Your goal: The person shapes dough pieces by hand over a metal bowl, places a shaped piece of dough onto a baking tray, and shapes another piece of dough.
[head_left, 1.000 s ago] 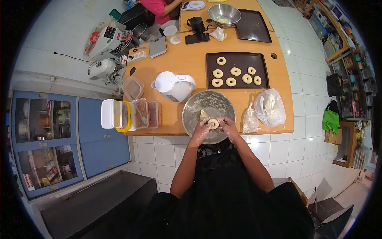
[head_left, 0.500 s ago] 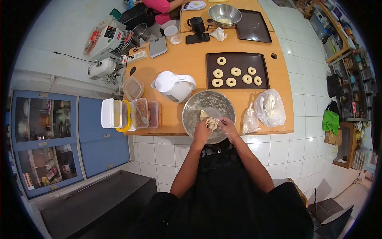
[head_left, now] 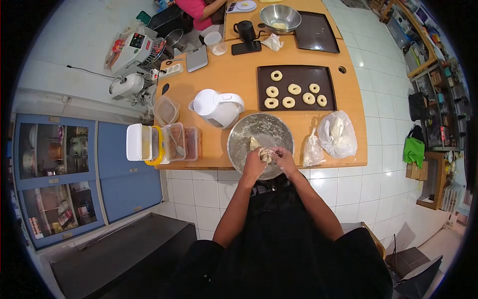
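Observation:
Over a floury steel mixing bowl (head_left: 269, 121) at the table's front edge, both my hands are closed on one small piece of dough (head_left: 266, 157). My left hand (head_left: 254, 163) grips it from the left, and my right hand (head_left: 284, 159) pinches its right side with the fingers. Flour clings to the fingers of both hands. Another pale lump of dough (head_left: 254, 143) shows inside the bowl, just beyond my left fingers. Behind the bowl, a dark baking tray (head_left: 311, 75) carries several dough rings (head_left: 294, 89).
Left of the bowl stand a white electric kettle (head_left: 216, 107) and several plastic containers (head_left: 175, 142). Two plastic bags (head_left: 338, 134) lie to the right. Farther back are a phone (head_left: 246, 48), a black gooseneck kettle (head_left: 245, 31), a second bowl (head_left: 280, 17) and a person in a pink sleeve (head_left: 201, 12).
My fingers have shifted slightly around the dough, which was ring-like and now looks more folded between them. At the far end, the person in pink has moved a little, showing more sleeve.

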A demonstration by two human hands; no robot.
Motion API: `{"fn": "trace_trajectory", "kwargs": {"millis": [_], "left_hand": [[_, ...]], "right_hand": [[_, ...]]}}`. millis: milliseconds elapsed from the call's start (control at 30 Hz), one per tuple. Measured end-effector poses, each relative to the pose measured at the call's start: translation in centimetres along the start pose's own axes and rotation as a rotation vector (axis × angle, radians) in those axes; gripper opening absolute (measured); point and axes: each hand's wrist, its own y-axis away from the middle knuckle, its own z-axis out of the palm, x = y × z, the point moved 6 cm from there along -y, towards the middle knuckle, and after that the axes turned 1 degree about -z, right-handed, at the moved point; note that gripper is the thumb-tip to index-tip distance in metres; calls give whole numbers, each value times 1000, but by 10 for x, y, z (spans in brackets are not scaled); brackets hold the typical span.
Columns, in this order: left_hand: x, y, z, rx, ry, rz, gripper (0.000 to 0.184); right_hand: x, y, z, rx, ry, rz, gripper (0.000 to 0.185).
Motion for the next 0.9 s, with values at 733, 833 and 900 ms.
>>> {"fn": "trace_trajectory", "kwargs": {"millis": [733, 833, 900], "left_hand": [[-29, -2, 4, 68, 30, -41, 29], [-42, -2, 8, 91, 129, -106, 28], [-59, -5, 17, 67, 359, -261, 28]], "right_hand": [[10, -5, 3, -56, 34, -92, 28], [16, -7, 1, -32, 44, -82, 26], [17, -6, 2, -50, 29, -38, 25]]}}
